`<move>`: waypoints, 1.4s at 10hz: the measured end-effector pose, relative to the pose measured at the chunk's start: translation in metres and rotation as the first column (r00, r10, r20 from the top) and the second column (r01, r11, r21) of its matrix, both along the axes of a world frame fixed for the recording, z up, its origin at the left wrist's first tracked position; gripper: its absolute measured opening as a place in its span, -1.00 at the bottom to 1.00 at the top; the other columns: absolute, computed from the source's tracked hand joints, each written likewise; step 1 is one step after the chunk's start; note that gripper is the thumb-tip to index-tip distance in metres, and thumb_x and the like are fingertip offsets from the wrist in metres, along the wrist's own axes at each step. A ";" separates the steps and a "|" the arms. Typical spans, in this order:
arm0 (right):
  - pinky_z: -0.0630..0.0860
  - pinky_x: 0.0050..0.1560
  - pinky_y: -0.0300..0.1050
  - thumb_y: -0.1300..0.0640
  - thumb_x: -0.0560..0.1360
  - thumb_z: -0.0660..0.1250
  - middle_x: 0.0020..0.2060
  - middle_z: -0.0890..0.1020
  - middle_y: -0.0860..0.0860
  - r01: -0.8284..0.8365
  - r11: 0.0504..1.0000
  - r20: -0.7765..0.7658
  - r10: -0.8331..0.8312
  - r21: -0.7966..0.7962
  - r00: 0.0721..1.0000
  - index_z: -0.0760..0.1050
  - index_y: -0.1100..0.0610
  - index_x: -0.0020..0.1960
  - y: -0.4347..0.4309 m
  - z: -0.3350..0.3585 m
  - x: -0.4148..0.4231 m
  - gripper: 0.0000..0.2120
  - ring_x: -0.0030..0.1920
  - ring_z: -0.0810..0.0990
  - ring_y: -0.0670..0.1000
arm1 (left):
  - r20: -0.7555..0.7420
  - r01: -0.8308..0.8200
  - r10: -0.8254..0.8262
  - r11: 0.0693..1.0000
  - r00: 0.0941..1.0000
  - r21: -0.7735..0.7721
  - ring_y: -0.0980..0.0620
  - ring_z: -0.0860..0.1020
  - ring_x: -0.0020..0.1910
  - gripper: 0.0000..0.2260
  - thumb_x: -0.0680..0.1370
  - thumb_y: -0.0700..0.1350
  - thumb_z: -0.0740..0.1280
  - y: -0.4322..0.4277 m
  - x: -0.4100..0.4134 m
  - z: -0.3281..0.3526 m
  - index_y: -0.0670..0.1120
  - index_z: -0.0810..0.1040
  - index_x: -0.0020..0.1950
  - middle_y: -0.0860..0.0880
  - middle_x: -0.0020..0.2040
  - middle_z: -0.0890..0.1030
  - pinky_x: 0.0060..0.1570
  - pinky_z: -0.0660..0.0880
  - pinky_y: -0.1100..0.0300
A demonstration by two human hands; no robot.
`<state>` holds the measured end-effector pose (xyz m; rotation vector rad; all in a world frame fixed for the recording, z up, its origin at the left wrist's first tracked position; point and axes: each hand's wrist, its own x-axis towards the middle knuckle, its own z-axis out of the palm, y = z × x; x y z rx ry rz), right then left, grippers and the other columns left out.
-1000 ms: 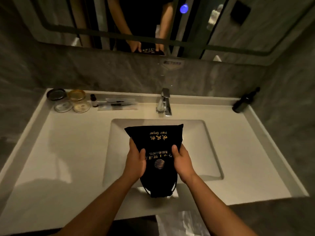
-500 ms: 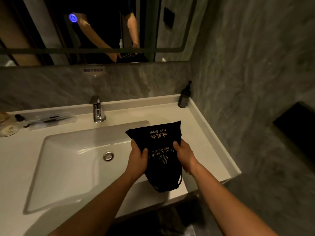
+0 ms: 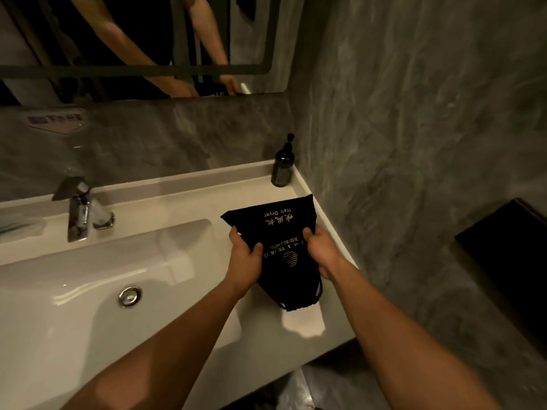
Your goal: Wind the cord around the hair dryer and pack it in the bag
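A black drawstring bag (image 3: 276,220) with gold "Hair Dryer" lettering hangs upside down over the right end of the white vanity counter (image 3: 183,199). My left hand (image 3: 245,258) grips its left side and my right hand (image 3: 321,251) grips its right side. The bag's gathered mouth with its drawstring points toward me, just above the counter. No hair dryer or cord shows outside the bag, and I cannot tell what is inside it.
A dark pump bottle (image 3: 282,167) stands in the counter's back right corner against the grey stone wall. The basin with its drain (image 3: 129,295) and a chrome faucet (image 3: 80,211) lie to the left. A mirror hangs above. A dark object (image 3: 509,258) sits at the right.
The view has swung to the right. Both hands have carried the bag from over the basin to the counter's right end, holding it the same way.
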<state>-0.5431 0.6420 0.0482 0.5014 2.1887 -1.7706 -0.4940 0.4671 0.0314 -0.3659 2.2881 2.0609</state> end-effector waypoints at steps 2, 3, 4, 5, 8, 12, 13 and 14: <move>0.59 0.23 0.13 0.22 0.66 0.09 0.14 0.69 0.11 0.009 0.998 0.016 -0.010 0.064 1.000 0.50 0.00 0.33 0.003 -0.029 -0.060 -0.66 0.15 0.66 0.12 | 0.083 -0.037 0.035 0.999 0.996 0.016 -0.07 0.39 0.41 -0.39 0.60 -0.30 0.22 0.014 -0.053 -0.035 -0.16 -0.05 0.55 -0.08 0.39 0.40 0.46 0.30 -0.02; 0.58 0.21 0.03 0.22 0.66 0.09 0.16 0.67 0.08 0.011 0.992 0.010 -0.012 0.126 1.000 0.45 -0.01 0.39 0.000 -0.043 -0.078 -0.63 0.17 0.64 0.10 | 0.098 -0.054 0.054 0.999 0.994 -0.003 -0.08 0.37 0.43 -0.36 0.59 -0.33 0.22 0.015 -0.075 -0.048 -0.21 -0.07 0.55 -0.15 0.45 0.37 0.45 0.26 0.09; 0.53 0.28 0.05 0.19 0.67 0.11 0.24 0.64 0.11 0.013 0.974 -0.009 -0.011 0.224 1.000 0.40 0.02 0.46 -0.002 -0.051 -0.089 -0.62 0.24 0.60 0.12 | 0.122 -0.060 0.062 0.998 0.991 -0.019 -0.11 0.36 0.45 -0.37 0.59 -0.33 0.23 0.015 -0.090 -0.059 -0.23 -0.06 0.55 -0.18 0.46 0.37 0.45 0.27 0.08; 0.49 0.33 0.12 0.17 0.67 0.14 0.28 0.63 0.14 0.013 0.945 -0.054 0.005 0.326 0.999 0.38 0.05 0.48 -0.003 -0.057 -0.099 -0.61 0.28 0.58 0.16 | 0.139 -0.050 0.054 0.998 0.989 -0.031 -0.10 0.38 0.43 -0.38 0.59 -0.32 0.23 0.017 -0.100 -0.066 -0.22 -0.05 0.55 -0.18 0.46 0.38 0.40 0.27 0.16; 0.52 0.08 0.02 0.02 0.62 0.27 0.12 0.67 0.26 0.160 0.797 -0.155 -0.084 0.583 0.984 0.50 0.27 0.22 -0.007 -0.051 -0.104 -0.66 0.15 0.63 0.29 | 0.112 -0.043 0.077 0.959 0.991 -0.279 -0.25 0.45 0.28 -0.44 0.50 -0.25 0.34 0.018 -0.122 -0.070 -0.23 0.24 0.46 -0.28 0.27 0.48 0.34 0.36 -0.01; 0.46 0.19 0.16 -0.07 0.60 0.10 0.25 0.60 0.16 0.156 0.582 -0.187 -0.007 0.798 0.982 0.41 0.19 0.29 -0.010 -0.026 -0.018 -0.59 0.26 0.55 0.21 | -0.014 0.077 -0.113 0.759 0.994 -0.646 -0.26 0.29 0.48 -0.30 0.53 -0.04 0.31 0.016 -0.073 -0.043 -0.26 0.11 0.56 -0.29 0.52 0.27 0.42 0.30 -0.17; 0.50 0.22 0.13 -0.05 0.59 0.04 0.28 0.59 0.16 0.140 0.626 -0.246 0.086 0.767 0.965 0.40 0.17 0.35 0.004 -0.028 0.022 -0.55 0.27 0.55 0.19 | -0.104 0.110 -0.254 0.703 0.962 -0.702 -0.23 0.33 0.46 -0.34 0.52 -0.06 0.32 0.025 -0.042 -0.040 -0.25 0.17 0.55 -0.26 0.50 0.32 0.41 0.34 -0.12; 0.47 0.28 0.11 -0.09 0.60 -0.03 0.32 0.57 0.16 0.112 0.650 -0.247 0.119 0.752 0.962 0.39 0.16 0.39 0.022 -0.031 0.065 -0.49 0.30 0.53 0.16 | -0.140 0.177 -0.389 0.673 0.911 -0.718 -0.20 0.42 0.39 -0.39 0.51 -0.08 0.30 0.034 0.002 -0.041 -0.24 0.25 0.52 -0.24 0.44 0.42 0.39 0.40 -0.07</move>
